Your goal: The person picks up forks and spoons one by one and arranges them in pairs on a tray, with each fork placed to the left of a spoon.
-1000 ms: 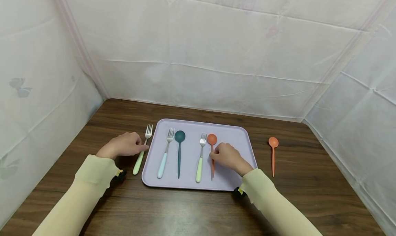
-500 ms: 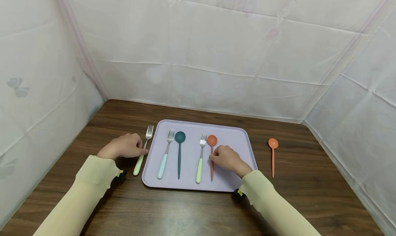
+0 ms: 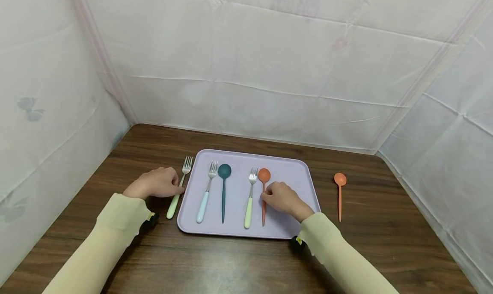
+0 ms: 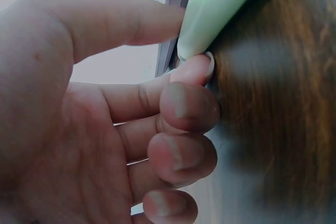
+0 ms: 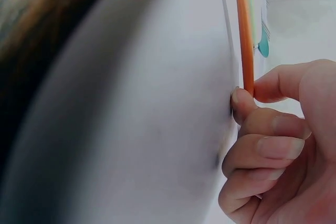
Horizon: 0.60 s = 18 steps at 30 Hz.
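Note:
My left hand (image 3: 158,182) is at the left edge of the lilac tray (image 3: 283,159), pinching a fork with a light green handle (image 3: 173,206) that lies on the table. Thumb and index finger meet at that green handle (image 4: 220,9) in the left wrist view. Over the tray's right half, my right hand (image 3: 284,196) holds an orange spoon (image 3: 264,174) by its handle between thumb and index finger. The right wrist view shows the orange handle (image 5: 244,40) at those fingertips, the other fingers curled below. Left of this spoon lies another green-handled fork (image 3: 248,212).
A fork with a pale blue handle (image 3: 202,207) and a dark teal spoon (image 3: 224,170) lie side by side on the tray's left half. A second orange spoon (image 3: 340,179) is on the wooden table (image 3: 215,268) to the right. Pale cloth (image 3: 246,105) hangs around the back and sides.
The handle end of the orange spoon in my right hand has come down slightly to the tray. Both hands stay almost in place.

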Each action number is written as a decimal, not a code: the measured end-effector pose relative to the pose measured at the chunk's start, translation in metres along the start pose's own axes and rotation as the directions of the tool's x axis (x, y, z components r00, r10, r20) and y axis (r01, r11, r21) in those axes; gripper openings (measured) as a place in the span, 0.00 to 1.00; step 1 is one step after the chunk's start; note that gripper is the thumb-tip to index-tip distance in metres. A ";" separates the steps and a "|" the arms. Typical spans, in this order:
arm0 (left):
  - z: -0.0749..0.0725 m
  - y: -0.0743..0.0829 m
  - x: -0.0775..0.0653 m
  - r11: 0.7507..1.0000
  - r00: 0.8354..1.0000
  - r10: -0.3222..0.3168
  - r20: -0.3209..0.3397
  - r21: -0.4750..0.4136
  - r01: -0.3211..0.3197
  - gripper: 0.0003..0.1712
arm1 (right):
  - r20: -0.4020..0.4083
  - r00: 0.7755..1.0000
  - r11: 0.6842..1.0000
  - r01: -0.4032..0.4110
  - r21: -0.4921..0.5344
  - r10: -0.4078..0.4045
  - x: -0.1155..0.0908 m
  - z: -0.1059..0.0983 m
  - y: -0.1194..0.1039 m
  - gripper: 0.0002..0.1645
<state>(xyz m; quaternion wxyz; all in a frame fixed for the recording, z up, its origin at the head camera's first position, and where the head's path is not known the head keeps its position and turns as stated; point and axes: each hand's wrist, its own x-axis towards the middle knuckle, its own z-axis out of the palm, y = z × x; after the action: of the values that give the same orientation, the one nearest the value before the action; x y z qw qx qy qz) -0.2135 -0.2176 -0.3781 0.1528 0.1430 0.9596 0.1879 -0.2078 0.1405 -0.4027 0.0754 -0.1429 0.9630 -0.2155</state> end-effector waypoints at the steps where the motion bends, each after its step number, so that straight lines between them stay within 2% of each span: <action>1: 0.000 0.000 0.000 1.000 1.000 0.001 0.003 0.003 -0.001 0.21 | -0.001 1.000 1.000 0.002 -0.001 -0.002 0.000 0.000 0.000 0.17; 6: 0.003 -0.003 0.002 1.000 1.000 -0.006 0.026 0.003 0.006 0.22 | 0.002 1.000 1.000 0.002 0.000 -0.002 0.000 0.001 0.001 0.17; 18: 0.002 -0.002 0.002 1.000 0.999 0.013 0.033 -0.008 -0.013 0.21 | 0.019 1.000 1.000 0.000 -0.016 0.000 0.001 -0.001 0.000 0.17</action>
<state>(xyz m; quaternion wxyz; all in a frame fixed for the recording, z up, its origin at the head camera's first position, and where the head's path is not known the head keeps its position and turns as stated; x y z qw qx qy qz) -0.2148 -0.2182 -0.3811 0.1680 0.1516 0.9553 0.1901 -0.2087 0.1402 -0.4022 0.0835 -0.1456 0.9639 -0.2065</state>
